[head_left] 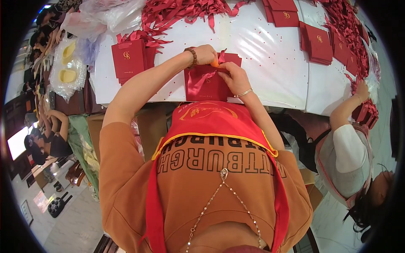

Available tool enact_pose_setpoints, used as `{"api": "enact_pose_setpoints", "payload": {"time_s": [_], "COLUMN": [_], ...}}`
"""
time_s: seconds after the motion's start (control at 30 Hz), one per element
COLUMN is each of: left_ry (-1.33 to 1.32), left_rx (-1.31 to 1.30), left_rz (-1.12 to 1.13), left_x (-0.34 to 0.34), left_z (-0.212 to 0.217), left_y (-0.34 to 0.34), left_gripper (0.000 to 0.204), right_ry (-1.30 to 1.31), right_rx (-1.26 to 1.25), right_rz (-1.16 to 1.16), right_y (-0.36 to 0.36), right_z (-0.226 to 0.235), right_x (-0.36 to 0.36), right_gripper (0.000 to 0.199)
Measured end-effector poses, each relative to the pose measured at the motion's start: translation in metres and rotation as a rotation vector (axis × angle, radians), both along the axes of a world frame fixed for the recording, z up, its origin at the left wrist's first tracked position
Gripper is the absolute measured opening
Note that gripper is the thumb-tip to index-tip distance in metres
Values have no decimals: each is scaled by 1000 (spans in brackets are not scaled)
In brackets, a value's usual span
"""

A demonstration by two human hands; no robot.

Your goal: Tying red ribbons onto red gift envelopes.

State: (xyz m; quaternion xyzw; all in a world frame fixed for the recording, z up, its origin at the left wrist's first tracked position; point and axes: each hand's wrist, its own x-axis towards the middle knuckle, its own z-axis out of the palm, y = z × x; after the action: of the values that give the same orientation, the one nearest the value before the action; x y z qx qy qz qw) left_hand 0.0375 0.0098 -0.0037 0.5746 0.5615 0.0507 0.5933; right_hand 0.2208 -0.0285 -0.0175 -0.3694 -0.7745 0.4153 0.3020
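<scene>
In front of me, at the table's near edge, a dark red paper gift bag (215,91) lies on a small stack of the same kind. A glossy red ribbon (196,85) trails across its front, and a ribbon end sticks up at the top edge. My left hand (204,55) is closed at that edge around a small orange thing (215,62), mostly hidden, whose kind I cannot make out. Close beside it, my right hand (237,79) has thumb and fingers pinched on the bag's upper edge by the ribbon.
Red bags (128,60) are stacked on the left. More stand at the right (318,44). Loose red ribbons (181,12) heap at the far side. Small red dots litter the white table (270,80). A co-worker's hand (362,89) reaches in at the right; clear plastic (105,19) lies far left.
</scene>
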Motion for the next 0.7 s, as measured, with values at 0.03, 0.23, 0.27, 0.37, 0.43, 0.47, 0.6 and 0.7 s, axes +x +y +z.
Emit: {"api": "enact_pose_setpoints", "payload": {"time_s": [0.03, 0.23, 0.27, 0.37, 0.43, 0.47, 0.6, 0.7], "left_ry": [14, 41, 45, 49, 41, 33, -26, -64], "left_rx": [35, 129, 145, 190, 207, 224, 270, 481], "left_rz": [57, 164, 181, 248, 351, 451, 554, 725], "left_x": [2, 2, 1, 3, 1, 1, -18, -49], "left_z": [-2, -10, -10, -9, -7, -4, 4, 4], "left_y": [-2, -12, -14, -19, -13, -11, -2, -3], "left_gripper": [8, 11, 11, 11, 12, 13, 19, 23], "right_ry": [0, -24, -15, -19, -35, -21, -3, 1], "right_rx": [-1, -54, -69, -104, -124, -153, -192, -188], "right_rz": [0, 16, 6, 0, 3, 26, -27, -3], "right_y": [1, 3, 3, 5, 4, 2, 2, 3], "right_z": [-1, -2, -4, -3, -1, 1, -10, -11], "right_x": [1, -1, -1, -2, -3, -2, 3, 5], "right_gripper": [17, 17, 17, 17, 17, 17, 20, 21]}}
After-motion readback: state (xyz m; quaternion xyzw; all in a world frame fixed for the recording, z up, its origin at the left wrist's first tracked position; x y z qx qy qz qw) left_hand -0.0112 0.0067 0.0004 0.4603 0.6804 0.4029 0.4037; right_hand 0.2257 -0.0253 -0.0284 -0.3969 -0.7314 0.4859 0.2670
